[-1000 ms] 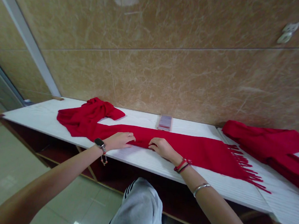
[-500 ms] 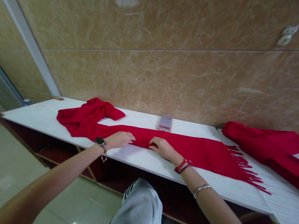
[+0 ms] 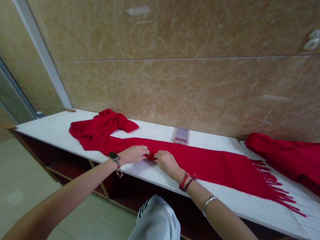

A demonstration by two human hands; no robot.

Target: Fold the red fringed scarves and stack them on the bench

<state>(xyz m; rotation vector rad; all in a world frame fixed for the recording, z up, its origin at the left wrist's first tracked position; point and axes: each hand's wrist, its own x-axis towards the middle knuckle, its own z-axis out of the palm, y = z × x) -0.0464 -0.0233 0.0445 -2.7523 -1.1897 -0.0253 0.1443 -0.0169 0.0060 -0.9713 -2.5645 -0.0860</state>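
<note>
Here, from where I stand, on a long white counter: one red scarf, laid lengthwise, its left part bunched in loose folds, its right part flat and ending in a fringe.

Left hand: at the near edge of the scarf, beside the bunched part; fingers bent and touching the cloth, though whether they pinch it I cannot tell. Worn with it: a ring, a dark-faced watch and a beaded bracelet.

Right hand: just beside the left, at the same edge; fingers curled down on the cloth, their grip likewise impossible to make out. Worn on that arm: red and dark cords at the wrist, a silver bangle higher up.

Behind the scarf, near the wall: one small flat rectangular item, its face blurred. Far right: more red cloth, folded, beyond the fringe. Below: dark red open compartments, and one knee in grey trousers with dark stripes
</note>
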